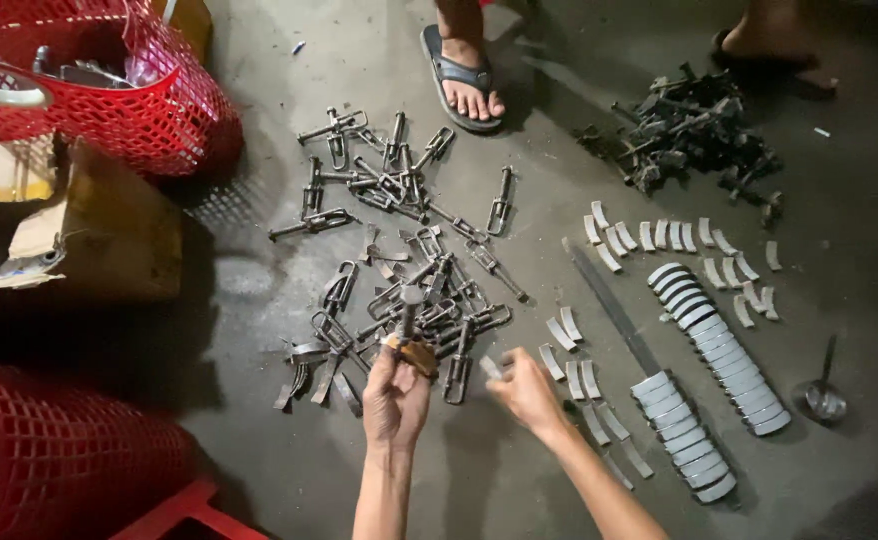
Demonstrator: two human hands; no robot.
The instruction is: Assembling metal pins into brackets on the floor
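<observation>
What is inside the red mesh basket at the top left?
The red basket holds dark metal parts and something shiny, seen over the rim. A pale handle crosses the front; the basket's wall and shadow hide anything deeper.

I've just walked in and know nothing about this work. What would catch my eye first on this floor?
Probably the tangled heap of metal clamps spread over the middle of the concrete floor, with the left hand holding one piece upright at its near edge. To the right, curved pale metal pieces stand in neat rows beside the right hand. Bright red plastic baskets sit at the left edge.
</observation>
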